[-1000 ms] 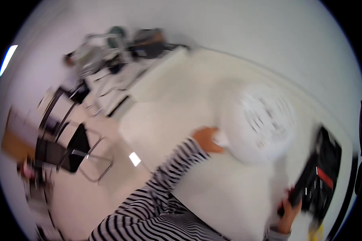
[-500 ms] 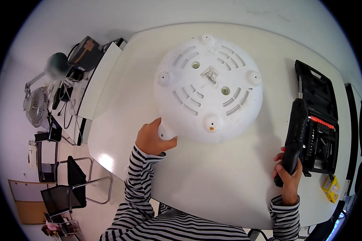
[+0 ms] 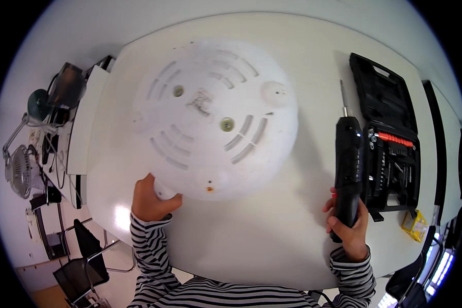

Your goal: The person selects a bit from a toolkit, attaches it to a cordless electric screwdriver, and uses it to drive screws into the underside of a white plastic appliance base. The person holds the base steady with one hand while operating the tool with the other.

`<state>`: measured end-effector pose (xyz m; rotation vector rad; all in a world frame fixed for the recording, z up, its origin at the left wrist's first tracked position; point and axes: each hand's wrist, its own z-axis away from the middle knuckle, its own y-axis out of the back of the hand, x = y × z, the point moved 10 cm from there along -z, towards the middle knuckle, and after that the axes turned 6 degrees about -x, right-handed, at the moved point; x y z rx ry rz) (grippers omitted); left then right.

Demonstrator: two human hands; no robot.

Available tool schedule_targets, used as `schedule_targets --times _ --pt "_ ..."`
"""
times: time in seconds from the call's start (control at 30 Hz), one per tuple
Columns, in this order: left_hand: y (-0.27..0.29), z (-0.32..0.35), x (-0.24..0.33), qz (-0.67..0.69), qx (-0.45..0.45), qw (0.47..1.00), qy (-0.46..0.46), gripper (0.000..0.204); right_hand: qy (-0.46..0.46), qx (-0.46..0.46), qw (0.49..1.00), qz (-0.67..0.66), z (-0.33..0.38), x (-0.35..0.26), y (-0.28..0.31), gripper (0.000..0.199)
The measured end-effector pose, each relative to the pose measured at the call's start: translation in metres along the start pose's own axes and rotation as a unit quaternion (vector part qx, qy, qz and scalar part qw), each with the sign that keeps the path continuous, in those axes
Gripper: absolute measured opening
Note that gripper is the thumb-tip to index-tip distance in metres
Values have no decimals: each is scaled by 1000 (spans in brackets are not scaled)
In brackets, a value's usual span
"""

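Note:
A round white plastic appliance [image 3: 205, 149] takes up the middle left of the table, its underside facing up. Vent slots, a worn label, small feet and two recessed screw holes show on it. At its near left edge a small white tab juts out, and my left hand [image 3: 153, 201] is closed on this, thumb on the right. In my right hand [image 3: 349, 226] is a black cordless screwdriver [image 3: 348, 159], gripped by its handle. Its long metal bit points away from me, to the right of the appliance and apart from it.
An open black tool case [image 3: 390, 118] with bits and a red-handled tool lies to the right of the screwdriver. Near it stands a small yellow box [image 3: 415, 226]. Off the table's left side are black chairs [image 3: 84, 251], a fan [image 3: 18, 172] and a side desk.
The view has shifted, so the table's things appear farther left. The screwdriver has drawn away from the tool case; its bit no longer overlaps the case. My left hand keeps its hold.

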<state>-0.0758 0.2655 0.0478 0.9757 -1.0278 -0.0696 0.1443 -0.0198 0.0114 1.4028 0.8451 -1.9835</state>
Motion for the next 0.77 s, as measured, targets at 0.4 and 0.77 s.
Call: schedule_targets --times 0.4,0.77 --pt "-13 -7 0 31 -29 999 -24 37 -32 -38 998 -25 2 5 6 57" --pt "-10 -9 -3 -30 15 995 -93 50 -18 -95 979 -180 14 15 -11 59"
